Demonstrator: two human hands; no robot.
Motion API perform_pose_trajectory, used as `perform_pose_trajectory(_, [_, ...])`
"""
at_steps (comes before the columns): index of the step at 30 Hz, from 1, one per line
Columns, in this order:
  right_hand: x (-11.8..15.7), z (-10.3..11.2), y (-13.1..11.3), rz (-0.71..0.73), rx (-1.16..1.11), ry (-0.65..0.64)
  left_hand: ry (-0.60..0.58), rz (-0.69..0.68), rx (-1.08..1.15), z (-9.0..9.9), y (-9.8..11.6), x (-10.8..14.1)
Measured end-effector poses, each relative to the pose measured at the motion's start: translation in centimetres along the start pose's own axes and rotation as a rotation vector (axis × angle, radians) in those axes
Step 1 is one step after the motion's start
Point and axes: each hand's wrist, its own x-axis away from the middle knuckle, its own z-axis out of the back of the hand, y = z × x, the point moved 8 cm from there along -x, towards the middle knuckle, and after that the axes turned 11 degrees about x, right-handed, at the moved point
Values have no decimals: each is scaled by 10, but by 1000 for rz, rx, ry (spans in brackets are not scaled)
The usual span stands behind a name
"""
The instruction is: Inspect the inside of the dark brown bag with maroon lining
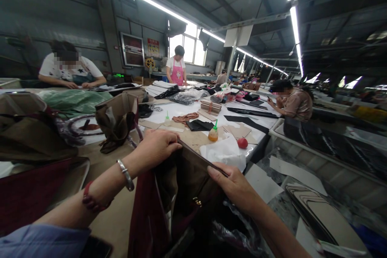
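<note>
From the head view, I see the person's left hand (pixel 159 146) with its fingers pinched closed over the far left end of a bag's brown rim, and the right hand (pixel 231 181) gripping the same rim nearer and to the right, thumb on the inner side. The bag (pixel 193 173) hangs below and between the two sets of fingers, its mouth facing the person, a maroon panel (pixel 148 209) at its left and brass hardware (pixel 197 201) against the lining. Just beyond the rim, on the desk (pixel 181 109), lies a crumpled white sheet (pixel 223 151), with an amber bottle (pixel 213 134) behind it and a red ball (pixel 242 143) to its right. Another brown bag (pixel 117 125) stands to the left, well apart from the fingers
</note>
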Motion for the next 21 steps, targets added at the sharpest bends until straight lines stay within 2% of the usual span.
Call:
perform_pose_trajectory(10, [-2,11,8,-25,25,76,15,49,0,1,2,-2])
perform_pose_trajectory(16, [6,11,-3,11,73,25,20,78,13,1,-2,-4])
perform_pose_trajectory(21, [7,7,-2,-13,71,26,25,81,26,0,-4,-3])
